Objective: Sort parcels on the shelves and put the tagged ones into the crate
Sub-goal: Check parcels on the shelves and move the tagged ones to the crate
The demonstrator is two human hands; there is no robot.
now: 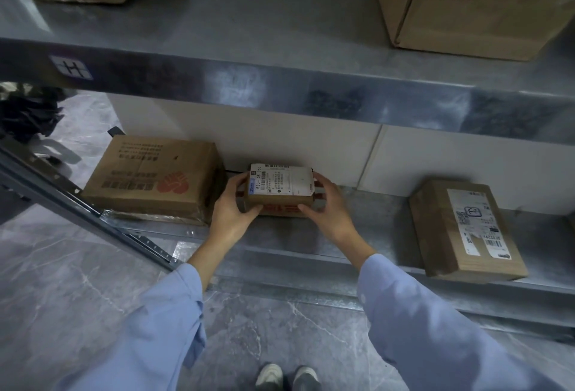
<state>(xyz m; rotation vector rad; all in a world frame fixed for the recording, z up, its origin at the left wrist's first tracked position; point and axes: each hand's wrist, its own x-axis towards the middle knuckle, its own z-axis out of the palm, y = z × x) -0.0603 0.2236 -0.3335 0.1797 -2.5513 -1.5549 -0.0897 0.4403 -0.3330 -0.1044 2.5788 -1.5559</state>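
Observation:
A small brown parcel (280, 190) with a white shipping label on top and red print on its front sits at the middle of the low metal shelf (311, 235). My left hand (231, 207) grips its left end, and my right hand (329, 207) grips its right end. Whether the parcel rests on the shelf or is lifted slightly I cannot tell. No crate is in view.
A wide cardboard box (152, 177) with red print lies left of the parcel. A labelled brown box (466, 229) lies to the right. The upper shelf (280, 79) overhangs, carrying two large boxes (466, 1). A slanted shelf upright (77, 201) stands at left. My shoes (286, 375) are on the marble floor.

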